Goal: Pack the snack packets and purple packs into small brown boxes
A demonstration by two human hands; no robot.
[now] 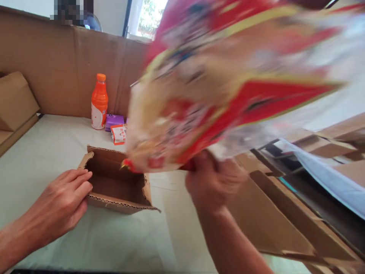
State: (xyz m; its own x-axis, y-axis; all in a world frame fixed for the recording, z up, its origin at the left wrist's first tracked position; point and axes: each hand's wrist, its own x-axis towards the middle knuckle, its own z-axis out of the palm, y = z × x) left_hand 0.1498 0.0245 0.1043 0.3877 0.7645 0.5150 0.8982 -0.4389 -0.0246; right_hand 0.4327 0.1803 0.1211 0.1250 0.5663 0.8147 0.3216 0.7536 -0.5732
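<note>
My right hand is closed around the lower edge of a large plastic food bag, red, gold and partly see-through. Motion smears the bag, so its print and contents cannot be made out. The bag's lower left corner hangs in front of the opening of a small cardboard box. This box stands open on the table, with rough-cut rims and a bare inside where visible. At its left rim my left hand pinches the cardboard edge between thumb and fingers.
Behind the box stand an orange drink bottle, a purple packet and a small orange-and-white packet. A tall cardboard wall closes off the back. Cardboard boxes crowd the right; another carton is at left.
</note>
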